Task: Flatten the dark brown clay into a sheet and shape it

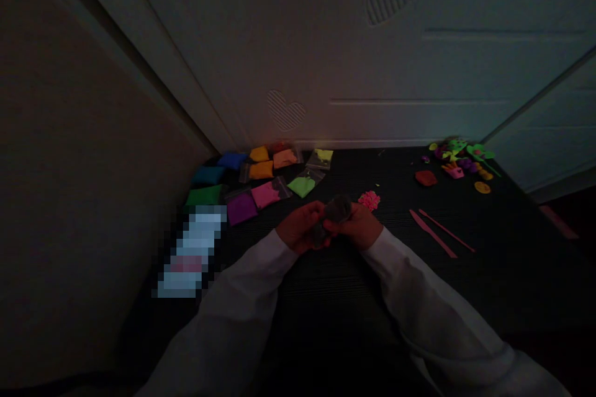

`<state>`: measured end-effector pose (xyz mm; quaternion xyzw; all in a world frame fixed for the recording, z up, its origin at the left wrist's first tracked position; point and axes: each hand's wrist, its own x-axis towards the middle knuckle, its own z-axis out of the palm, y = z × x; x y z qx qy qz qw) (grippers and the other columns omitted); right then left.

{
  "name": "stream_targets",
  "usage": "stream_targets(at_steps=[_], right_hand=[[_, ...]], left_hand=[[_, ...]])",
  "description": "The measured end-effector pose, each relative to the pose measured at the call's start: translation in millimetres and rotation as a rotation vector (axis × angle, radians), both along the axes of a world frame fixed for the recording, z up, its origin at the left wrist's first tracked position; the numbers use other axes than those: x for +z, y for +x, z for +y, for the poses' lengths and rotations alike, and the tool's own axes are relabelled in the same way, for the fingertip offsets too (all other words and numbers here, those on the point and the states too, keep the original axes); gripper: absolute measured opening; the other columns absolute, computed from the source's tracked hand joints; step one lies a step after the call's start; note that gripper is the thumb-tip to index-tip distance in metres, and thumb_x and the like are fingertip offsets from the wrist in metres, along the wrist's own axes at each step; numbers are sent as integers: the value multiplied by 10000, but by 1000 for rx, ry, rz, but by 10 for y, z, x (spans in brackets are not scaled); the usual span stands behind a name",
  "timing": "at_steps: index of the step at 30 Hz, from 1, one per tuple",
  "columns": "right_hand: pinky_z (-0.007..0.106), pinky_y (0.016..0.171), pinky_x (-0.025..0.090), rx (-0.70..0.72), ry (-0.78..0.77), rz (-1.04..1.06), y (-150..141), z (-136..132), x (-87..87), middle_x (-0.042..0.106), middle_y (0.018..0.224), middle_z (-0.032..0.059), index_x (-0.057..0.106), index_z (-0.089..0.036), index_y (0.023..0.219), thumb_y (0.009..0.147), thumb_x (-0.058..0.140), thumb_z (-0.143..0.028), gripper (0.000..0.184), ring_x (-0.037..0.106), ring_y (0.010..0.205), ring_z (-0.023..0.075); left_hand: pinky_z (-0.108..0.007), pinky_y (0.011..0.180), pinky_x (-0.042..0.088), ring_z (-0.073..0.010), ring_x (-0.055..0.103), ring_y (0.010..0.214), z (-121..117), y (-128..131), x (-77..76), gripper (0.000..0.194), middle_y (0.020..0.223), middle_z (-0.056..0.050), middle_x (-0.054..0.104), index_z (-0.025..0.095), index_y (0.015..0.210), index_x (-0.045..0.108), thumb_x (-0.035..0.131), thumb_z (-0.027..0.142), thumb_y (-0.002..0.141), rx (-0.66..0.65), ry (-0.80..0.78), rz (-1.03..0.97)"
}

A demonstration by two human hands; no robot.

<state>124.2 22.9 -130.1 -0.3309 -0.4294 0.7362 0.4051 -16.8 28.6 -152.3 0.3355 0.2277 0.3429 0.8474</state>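
Note:
Above the middle of the dark table, my left hand (pixel 302 227) and my right hand (pixel 361 225) come together. Both have their fingers closed around a dark grey lump (pixel 338 208), which looks like soft modelling clay; part of it shows lower down between the fingers. The dim light hides its exact shape. Just beyond my right hand lies a pile of small pink pieces (pixel 369 200) on the table. An open bag of light green clay (pixel 302 185) lies beyond my left hand.
Several bags of coloured clay, including a purple bag (pixel 241 206) and a pink bag (pixel 267 193), lie at the left. A pixelated bright screen (pixel 193 254) is nearer. On the right are a pink plastic knife (pixel 433 234), a thin pink tool (pixel 446 230), a red piece (pixel 425 178) and colourful clay shapes (pixel 454 158).

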Motion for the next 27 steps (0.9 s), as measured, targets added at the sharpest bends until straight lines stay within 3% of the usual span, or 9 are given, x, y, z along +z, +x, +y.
stream_targets(at_steps=[6, 14, 21, 24, 27], right_hand=[[205, 411, 362, -93, 17, -20, -12, -7, -40, 566, 493, -56, 603, -159, 581, 489, 770, -282, 227, 486, 405, 68], [224, 559, 412, -174, 56, 48, -31, 30, -106, 610, 699, -51, 638, -214, 773, 542, 743, -314, 272, 513, 580, 76], [252, 659, 441, -226, 134, 38, 31, 76, -84, 617, 782, -45, 580, -242, 843, 524, 755, -251, 364, 559, 707, 109], [263, 653, 439, -250, 142, -22, 32, 83, -107, 608, 774, -43, 567, -237, 834, 532, 742, -270, 352, 551, 693, 114], [288, 700, 430, -269, 238, -197, 39, 63, -119, 597, 792, -24, 588, -227, 870, 595, 698, -283, 302, 543, 717, 127]], left_hand=[[-153, 329, 406, -138, 595, 458, -13, -2, 69, 453, 651, -65, 660, 149, 893, 470, 677, 450, 624, 2, -31, 18], [-232, 549, 521, -137, 632, 604, 39, -38, 2, 440, 747, -3, 648, 143, 894, 551, 773, 261, 534, 122, -12, -13], [-283, 629, 492, -158, 616, 713, 37, -21, 54, 477, 863, -27, 648, 162, 947, 571, 758, 153, 508, 222, 20, 130], [-315, 693, 476, -159, 605, 720, 43, -32, 56, 458, 867, -39, 649, 152, 966, 582, 738, 194, 537, 258, 84, 235], [-334, 807, 439, -184, 600, 829, 58, -63, 48, 454, 918, -47, 652, 142, 985, 592, 723, 225, 558, 261, 246, 362]])
